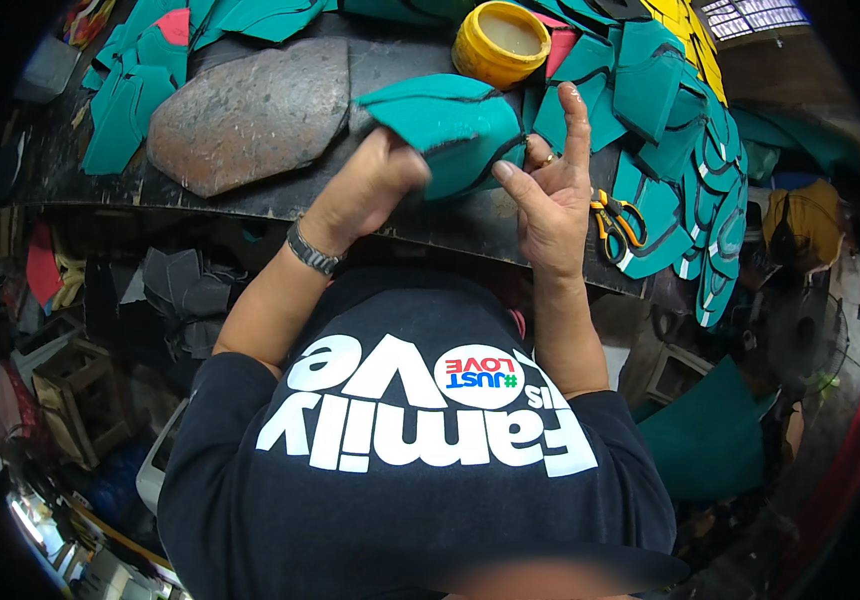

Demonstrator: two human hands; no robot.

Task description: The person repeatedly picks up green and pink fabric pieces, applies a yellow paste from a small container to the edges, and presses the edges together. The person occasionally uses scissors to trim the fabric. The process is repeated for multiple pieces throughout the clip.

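A curved teal fabric piece [465,125] with dark edging is held up over the table's near edge, between my two hands. My left hand [375,185], with a watch on its wrist, is closed at the piece's lower left corner and slightly blurred. At its right edge, my right hand [555,210] grips the piece with the thumb on the dark edging and the lower fingers curled, partly hidden. The right index finger points up, whitish at its tip. Just beyond the piece stands a yellow tub [500,45] holding a pale, cloudy substance.
A worn stone slab [250,115] lies on the dark table [380,60] at left. Scissors [617,225] with orange-black handles rest by the near edge, right of my hand. Overlapping teal pieces [655,90] cover the right side. More teal pieces [140,95] lie far left.
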